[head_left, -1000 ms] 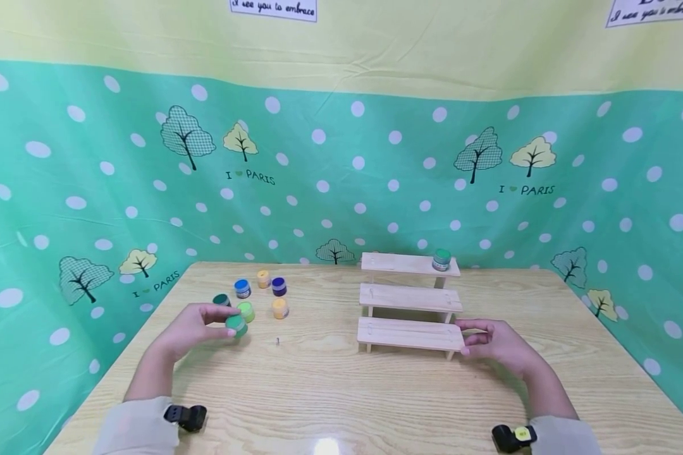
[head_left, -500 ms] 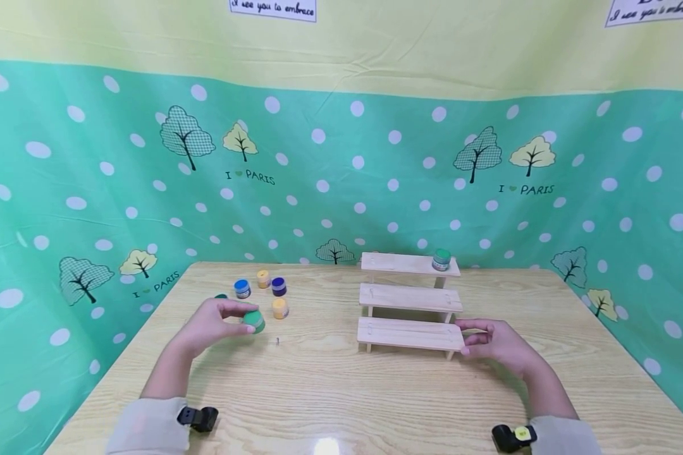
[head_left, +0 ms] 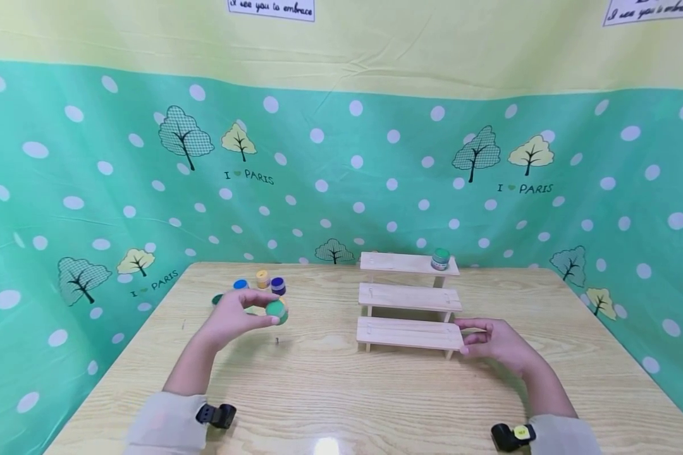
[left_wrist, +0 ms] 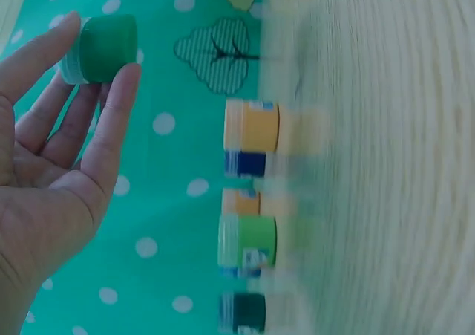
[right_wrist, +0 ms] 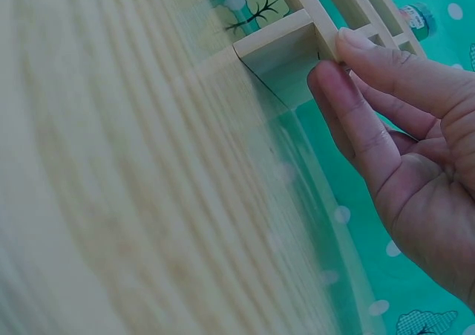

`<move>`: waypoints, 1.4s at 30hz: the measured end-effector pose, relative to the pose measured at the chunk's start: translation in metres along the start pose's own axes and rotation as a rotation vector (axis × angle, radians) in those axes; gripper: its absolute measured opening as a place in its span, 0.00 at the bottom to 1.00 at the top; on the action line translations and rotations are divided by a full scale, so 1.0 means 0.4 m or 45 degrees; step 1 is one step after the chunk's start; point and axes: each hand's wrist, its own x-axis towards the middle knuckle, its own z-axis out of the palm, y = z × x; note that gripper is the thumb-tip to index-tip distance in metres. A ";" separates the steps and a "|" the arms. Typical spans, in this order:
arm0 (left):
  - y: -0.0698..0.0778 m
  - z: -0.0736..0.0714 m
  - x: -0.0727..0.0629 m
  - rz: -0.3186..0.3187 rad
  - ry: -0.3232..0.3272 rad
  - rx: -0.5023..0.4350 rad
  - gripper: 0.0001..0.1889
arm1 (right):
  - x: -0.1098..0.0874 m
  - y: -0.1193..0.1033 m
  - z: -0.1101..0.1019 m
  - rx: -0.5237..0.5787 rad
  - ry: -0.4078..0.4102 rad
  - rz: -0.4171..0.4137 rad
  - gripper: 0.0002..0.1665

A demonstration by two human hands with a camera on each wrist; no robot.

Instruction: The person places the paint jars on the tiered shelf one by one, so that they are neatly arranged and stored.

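My left hand (head_left: 230, 321) holds a small green paint jar (left_wrist: 109, 49) between thumb and fingertips, raised above the table. In the head view the jar overlaps an orange jar standing behind it. My right hand (head_left: 502, 351) pinches the right end of the lowest step of a three-tier wooden display stand (head_left: 410, 333). The right wrist view shows the thumb and a fingertip at that step's corner. Another green-lidded jar (head_left: 441, 259) stands on the right end of the top tier.
Several jars stand at the table's left: orange (left_wrist: 252, 125), light green (left_wrist: 256, 240), dark green (left_wrist: 249, 313), blue (head_left: 240, 285) and purple (head_left: 278, 285). A tiny object (head_left: 277, 340) lies in front of them. A dotted green curtain (head_left: 341, 189) hangs behind the table.
My left hand has carried the green jar to the right, past the light green jar and in front of the orange one. The right hand and the stand stay where they were.
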 end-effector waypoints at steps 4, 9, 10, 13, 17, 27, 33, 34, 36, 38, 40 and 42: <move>0.026 0.018 0.003 0.013 0.002 -0.025 0.23 | 0.001 0.000 0.001 0.000 0.004 0.004 0.41; 0.042 0.039 0.015 0.036 0.001 -0.050 0.25 | 0.000 -0.001 0.001 -0.003 0.008 0.003 0.41; 0.046 0.042 0.017 0.044 -0.003 -0.055 0.25 | 0.000 -0.001 0.001 -0.003 0.011 0.005 0.41; 0.059 0.054 0.024 0.054 -0.014 -0.078 0.23 | -0.002 -0.001 0.000 -0.007 0.016 0.007 0.41; 0.082 0.067 0.033 0.042 -0.025 -0.077 0.22 | -0.003 -0.001 -0.001 -0.012 0.016 0.002 0.41; 0.128 0.095 0.067 0.128 -0.054 -0.061 0.22 | -0.001 -0.002 0.000 -0.015 0.006 -0.007 0.41; 0.159 0.113 0.085 0.164 -0.072 -0.075 0.22 | -0.001 -0.004 0.000 -0.006 0.006 -0.004 0.41; 0.164 0.115 0.088 0.176 -0.075 -0.071 0.21 | -0.001 -0.004 0.000 -0.004 0.004 -0.003 0.41; 0.175 0.121 0.094 0.192 -0.078 -0.065 0.21 | 0.000 -0.003 0.000 0.001 0.001 -0.003 0.41; 0.187 0.125 0.099 0.190 -0.087 -0.061 0.21 | 0.000 -0.001 0.001 0.002 -0.001 -0.003 0.41; 0.198 0.130 0.103 0.183 -0.097 -0.059 0.21 | 0.001 0.000 0.000 -0.001 -0.004 -0.004 0.41; 0.208 0.135 0.109 0.173 -0.105 -0.050 0.21 | 0.002 0.000 0.000 -0.010 0.005 0.002 0.41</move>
